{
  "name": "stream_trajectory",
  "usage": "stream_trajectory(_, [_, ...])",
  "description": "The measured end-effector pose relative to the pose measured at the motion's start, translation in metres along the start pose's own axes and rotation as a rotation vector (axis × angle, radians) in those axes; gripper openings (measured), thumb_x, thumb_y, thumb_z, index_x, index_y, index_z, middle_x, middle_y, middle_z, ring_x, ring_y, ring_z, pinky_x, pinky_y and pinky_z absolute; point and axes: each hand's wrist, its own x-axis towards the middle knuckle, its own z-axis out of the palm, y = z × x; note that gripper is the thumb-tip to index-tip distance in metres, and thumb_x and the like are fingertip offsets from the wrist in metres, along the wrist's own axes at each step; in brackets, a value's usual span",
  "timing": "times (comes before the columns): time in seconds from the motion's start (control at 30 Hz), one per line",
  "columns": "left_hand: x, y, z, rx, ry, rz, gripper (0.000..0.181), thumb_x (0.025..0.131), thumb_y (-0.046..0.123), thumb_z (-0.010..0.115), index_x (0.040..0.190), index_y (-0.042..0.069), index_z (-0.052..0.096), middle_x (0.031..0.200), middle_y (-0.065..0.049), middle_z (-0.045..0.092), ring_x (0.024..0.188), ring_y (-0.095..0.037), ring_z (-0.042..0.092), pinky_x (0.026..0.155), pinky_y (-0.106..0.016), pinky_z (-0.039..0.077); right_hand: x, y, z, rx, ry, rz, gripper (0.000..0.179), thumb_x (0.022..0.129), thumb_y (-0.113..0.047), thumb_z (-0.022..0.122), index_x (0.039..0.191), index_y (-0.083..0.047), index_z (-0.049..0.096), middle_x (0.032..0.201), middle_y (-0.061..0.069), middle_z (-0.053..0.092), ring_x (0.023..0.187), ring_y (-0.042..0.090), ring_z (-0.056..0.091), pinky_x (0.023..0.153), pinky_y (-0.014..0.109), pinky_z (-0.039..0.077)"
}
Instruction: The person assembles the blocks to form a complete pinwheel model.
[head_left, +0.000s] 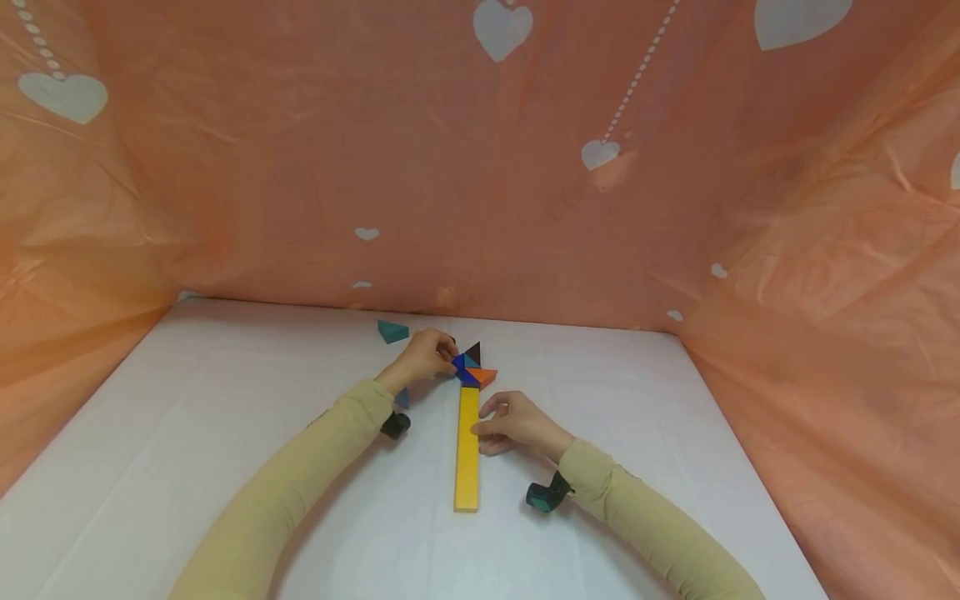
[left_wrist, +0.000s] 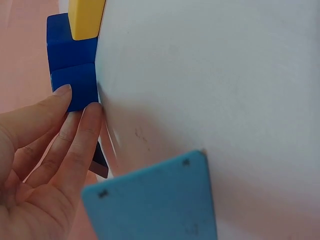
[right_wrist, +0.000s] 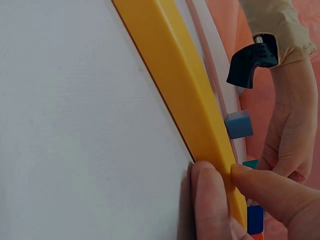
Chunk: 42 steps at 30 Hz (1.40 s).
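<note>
Several coloured blocks fit together at the top end of a long yellow bar (head_left: 467, 450). My left hand (head_left: 427, 357) pinches a blue block (left_wrist: 77, 87) at the group's left side, thumb on one face and fingertips at its lower end. Another blue block (left_wrist: 67, 45) lies against it and the bar's end. A dark brown triangle (head_left: 475, 353), a teal triangle (head_left: 471, 361) and an orange block (head_left: 485, 377) complete the cluster. Beside the bar, my right hand (head_left: 517, 423) has loosely bent fingers; its thumb and fingertips (right_wrist: 206, 185) touch the bar's right edge.
A teal block (head_left: 392, 331) lies alone behind the left hand. Under the left wrist sits a light blue block (left_wrist: 150, 200), close to that camera. Each wrist carries a dark camera mount (head_left: 547, 493). An orange curtain (head_left: 420, 167) with hearts encloses the white table (head_left: 187, 400).
</note>
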Motion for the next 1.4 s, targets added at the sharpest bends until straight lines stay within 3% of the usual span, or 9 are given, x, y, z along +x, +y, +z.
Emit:
stream_trajectory(0.53, [-0.0006, 0.0027, -0.0007, -0.008, -0.009, -0.053, 0.021, 0.081, 0.004, 0.075, 0.1, -0.003, 0.068, 0.089, -0.011, 0.065, 0.079, -0.021, 0.059, 0.065, -0.026, 0.055, 0.0023, 0.002, -0.0004, -0.007, 0.008, 0.008, 0.035, 0.082, -0.016, 0.076, 0.106, 0.0, 0.057, 0.08, 0.015, 0.068, 0.065, 0.025, 0.069, 0.064, 0.03, 0.057])
stream_trajectory(0.93, [0.002, 0.0016, 0.0008, 0.02, -0.009, -0.045, 0.025, 0.082, 0.01, 0.076, 0.101, -0.004, 0.068, 0.086, -0.01, 0.064, 0.073, -0.019, 0.059, 0.063, -0.025, 0.054, 0.0014, 0.002, 0.0005, -0.001, -0.001, -0.007, 0.034, 0.082, -0.016, 0.076, 0.106, 0.0, 0.057, 0.079, 0.015, 0.068, 0.065, 0.025, 0.07, 0.064, 0.03, 0.057])
stream_trajectory(1.4, [0.0012, 0.0056, 0.0, -0.025, -0.03, -0.078, 0.026, 0.081, 0.007, 0.076, 0.103, -0.006, 0.067, 0.083, -0.011, 0.065, 0.071, -0.022, 0.063, 0.063, -0.026, 0.056, 0.0017, 0.0018, 0.0005, 0.003, 0.0, -0.009, 0.034, 0.082, -0.015, 0.076, 0.106, 0.001, 0.056, 0.08, 0.015, 0.067, 0.065, 0.024, 0.07, 0.063, 0.031, 0.057])
